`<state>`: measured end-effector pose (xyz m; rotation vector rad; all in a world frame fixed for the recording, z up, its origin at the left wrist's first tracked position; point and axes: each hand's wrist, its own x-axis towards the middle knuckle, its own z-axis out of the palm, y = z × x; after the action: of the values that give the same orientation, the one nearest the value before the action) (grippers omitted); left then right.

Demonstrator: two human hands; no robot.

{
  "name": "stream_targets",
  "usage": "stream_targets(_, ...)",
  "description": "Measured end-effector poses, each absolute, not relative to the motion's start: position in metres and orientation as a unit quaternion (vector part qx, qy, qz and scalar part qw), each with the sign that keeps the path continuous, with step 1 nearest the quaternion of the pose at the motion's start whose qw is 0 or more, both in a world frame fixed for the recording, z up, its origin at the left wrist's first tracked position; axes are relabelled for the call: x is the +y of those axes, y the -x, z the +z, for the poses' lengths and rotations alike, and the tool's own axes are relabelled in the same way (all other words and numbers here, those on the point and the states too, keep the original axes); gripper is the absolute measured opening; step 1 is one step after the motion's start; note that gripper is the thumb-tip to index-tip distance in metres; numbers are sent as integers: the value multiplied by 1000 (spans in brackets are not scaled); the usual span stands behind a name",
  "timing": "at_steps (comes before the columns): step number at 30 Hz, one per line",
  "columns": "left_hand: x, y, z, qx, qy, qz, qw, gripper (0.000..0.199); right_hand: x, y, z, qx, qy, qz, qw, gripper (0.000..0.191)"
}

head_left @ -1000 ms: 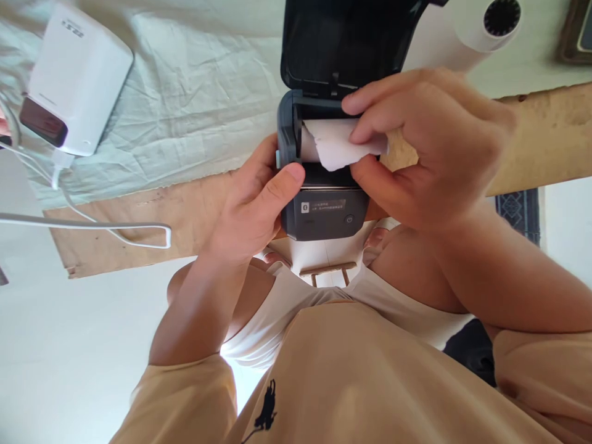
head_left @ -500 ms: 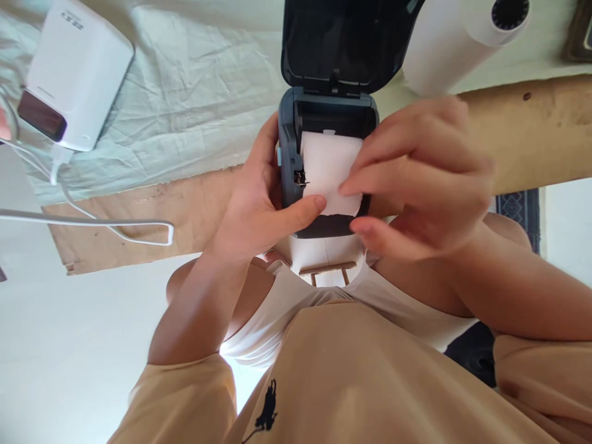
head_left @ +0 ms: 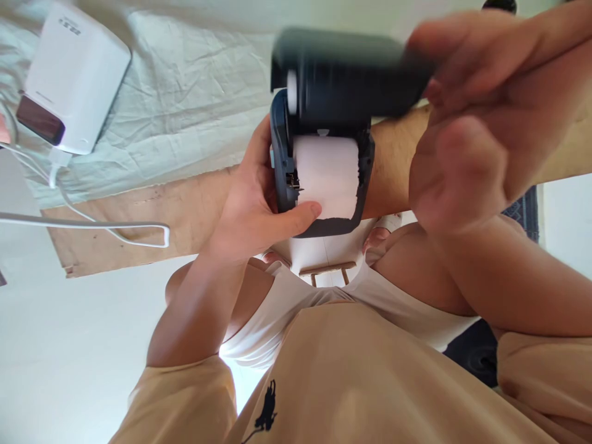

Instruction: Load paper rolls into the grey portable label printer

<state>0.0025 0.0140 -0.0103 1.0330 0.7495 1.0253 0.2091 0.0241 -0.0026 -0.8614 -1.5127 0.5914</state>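
A small dark blue label printer (head_left: 279, 132) is gripped along its left side by my left hand (head_left: 259, 213). The thumb of that hand lies on the lower left of the white paper roll (head_left: 327, 176), which sits in the printer's bay. The printer's black lid (head_left: 351, 80) is partly raised and blurred by motion. My right hand (head_left: 481, 117) is at the lid's right edge, with fingertips closed on it; part of the grip is smeared. The lid hides the back of the bay.
A white power bank (head_left: 76, 80) with a dark display lies at the left on the pale crumpled cloth (head_left: 194, 92). White cables (head_left: 102, 222) run out from it over the wooden board (head_left: 139, 216). A dark round part (head_left: 499, 6) shows at the top right.
My right hand has left the paper roll and moved up and right to the lid. The lid has swung partway down toward the printer. My left hand keeps its hold.
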Motion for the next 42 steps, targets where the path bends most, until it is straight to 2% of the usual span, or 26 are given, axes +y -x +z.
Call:
stream_targets(1,14,-2,-11,336,-462,459,680,58,24,-209,-5,-623,377,252,637,13)
stream_targets(3,13,-2,-10,361,-458,458,671,55,24,-212,-11,-622,397,266,621,17)
stream_targets(6,13,-2,-8,367,-460,451,671,46,26,-217,-19,-674,411,307,531,30)
stream_targets(10,14,1,-15,319,-482,439,688,42,27,-219,-21,-712,401,356,453,39)
stream_targets(13,17,3,-25,314,-474,449,689,44,28,-218,-20,-714,396,365,448,49)
stream_targets(17,20,5,-34,281,-480,446,702,44,27,-216,-17,-707,401,389,433,51)
stream_targets(20,18,2,-31,268,-482,460,696,42,27,-215,-14,-718,398,358,444,47)
stream_targets(25,10,-12,-10,405,-394,464,682,27,29,-215,-13,-746,391,336,422,45)
stream_targets(29,8,-23,-3,433,-374,476,668,35,29,-216,-15,-753,397,316,420,44)
stream_targets(35,12,-28,-3,390,-406,506,653,44,25,-220,-13,-791,385,280,384,45)
stream_targets(37,17,-22,-5,347,-460,470,669,47,25,-222,-14,-802,386,268,368,48)
stream_targets(38,19,-19,-6,339,-470,436,689,46,25,-223,-15,-807,383,256,368,50)
stream_targets(42,22,-9,-8,385,-393,438,711,41,28,-224,-18,-805,386,172,417,48)
